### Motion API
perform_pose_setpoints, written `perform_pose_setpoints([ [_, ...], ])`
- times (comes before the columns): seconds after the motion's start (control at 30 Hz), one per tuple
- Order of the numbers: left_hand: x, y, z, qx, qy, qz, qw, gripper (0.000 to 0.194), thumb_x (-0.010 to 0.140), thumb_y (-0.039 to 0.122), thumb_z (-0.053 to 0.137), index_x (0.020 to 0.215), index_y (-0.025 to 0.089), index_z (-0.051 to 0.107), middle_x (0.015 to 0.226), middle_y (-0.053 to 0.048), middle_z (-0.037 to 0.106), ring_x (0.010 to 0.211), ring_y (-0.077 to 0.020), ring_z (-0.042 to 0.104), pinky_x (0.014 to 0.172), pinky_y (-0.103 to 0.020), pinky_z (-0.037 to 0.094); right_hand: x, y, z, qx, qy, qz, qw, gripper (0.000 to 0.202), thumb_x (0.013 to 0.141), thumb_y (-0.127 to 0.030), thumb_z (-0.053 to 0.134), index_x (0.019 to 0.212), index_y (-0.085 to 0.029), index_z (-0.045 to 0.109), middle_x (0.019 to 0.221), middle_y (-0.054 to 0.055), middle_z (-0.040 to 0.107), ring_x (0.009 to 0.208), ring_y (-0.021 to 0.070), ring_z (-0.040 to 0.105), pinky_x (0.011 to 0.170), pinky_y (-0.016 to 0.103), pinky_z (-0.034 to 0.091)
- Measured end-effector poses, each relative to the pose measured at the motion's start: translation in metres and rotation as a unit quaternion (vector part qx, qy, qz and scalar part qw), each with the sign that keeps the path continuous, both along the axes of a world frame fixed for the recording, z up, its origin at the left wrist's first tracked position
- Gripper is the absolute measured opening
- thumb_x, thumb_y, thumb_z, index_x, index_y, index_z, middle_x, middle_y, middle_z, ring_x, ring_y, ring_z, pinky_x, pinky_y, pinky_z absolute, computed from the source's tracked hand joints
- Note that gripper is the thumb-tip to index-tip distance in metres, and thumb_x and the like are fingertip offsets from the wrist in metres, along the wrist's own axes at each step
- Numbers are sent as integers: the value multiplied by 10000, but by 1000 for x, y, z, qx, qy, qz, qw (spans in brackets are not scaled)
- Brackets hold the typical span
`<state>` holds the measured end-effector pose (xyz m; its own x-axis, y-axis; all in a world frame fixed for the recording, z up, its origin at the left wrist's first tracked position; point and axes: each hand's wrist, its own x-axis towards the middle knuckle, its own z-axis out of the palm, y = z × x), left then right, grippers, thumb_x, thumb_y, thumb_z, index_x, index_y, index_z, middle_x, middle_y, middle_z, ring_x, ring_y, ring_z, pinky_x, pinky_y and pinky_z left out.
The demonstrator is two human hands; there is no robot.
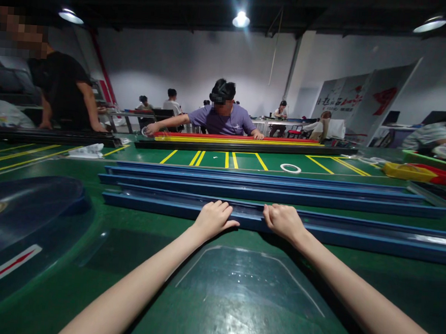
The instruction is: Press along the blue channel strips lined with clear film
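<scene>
A long blue channel (pixel 336 230) lies across the green table, nearest to me. My left hand (pixel 215 218) is closed over its near wall, left of the middle, with the thumb on the near side. To the right, my right hand (pixel 283 221) grips the same channel with curled fingers. A short stretch of the channel shows between the two hands. Behind it, more blue channels (pixel 267 194) lie roughly parallel. A clear curved sheet (pixel 253 281) rests on the table between my forearms.
A large roll of clear film (pixel 24 224) lies at the left. Further back are a white ring (pixel 290 168), a yellow tray (pixel 409 172) and black, yellow and red strips (pixel 240 142). A person (pixel 222 117) in purple leans over these strips from across the table.
</scene>
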<state>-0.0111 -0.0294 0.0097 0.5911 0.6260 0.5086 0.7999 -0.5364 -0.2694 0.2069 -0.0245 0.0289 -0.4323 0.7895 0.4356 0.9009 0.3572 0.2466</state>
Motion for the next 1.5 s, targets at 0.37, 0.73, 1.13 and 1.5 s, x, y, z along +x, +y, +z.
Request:
perform_pose_setpoints([
  [0.37,49,-4,0,-15,-6,-52,999,405,784,552,429,777,156,515,766,-49,577,742,-185,541,575,-270,389,53,-11,1,-17,-27,-47,998,519,869,-275,225,606,-137,650,610,89,649,537,168,596,454,259,242],
  [0.73,48,-11,4,-25,3,-106,994,198,838,333,446,909,158,503,828,-32,573,773,-172,526,664,-281,372,71,-14,5,-54,-56,-60,995,509,878,-307,209,663,-152,643,675,74,666,596,167,606,491,255,278],
  [1.13,12,-10,2,2,-10,-24,1000,320,839,452,412,825,154,528,799,-52,576,759,-187,516,642,-291,338,47,-11,28,-163,-86,-77,980,538,896,-347,185,674,-156,635,719,101,672,691,200,628,532,258,302],
  [1.5,13,-13,-5,-6,-33,-17,999,295,838,429,428,855,154,533,819,-50,593,770,-194,519,654,-306,333,18,-9,11,-86,-10,-58,995,527,885,-316,219,621,-171,651,712,93,684,649,190,626,516,269,274],
])
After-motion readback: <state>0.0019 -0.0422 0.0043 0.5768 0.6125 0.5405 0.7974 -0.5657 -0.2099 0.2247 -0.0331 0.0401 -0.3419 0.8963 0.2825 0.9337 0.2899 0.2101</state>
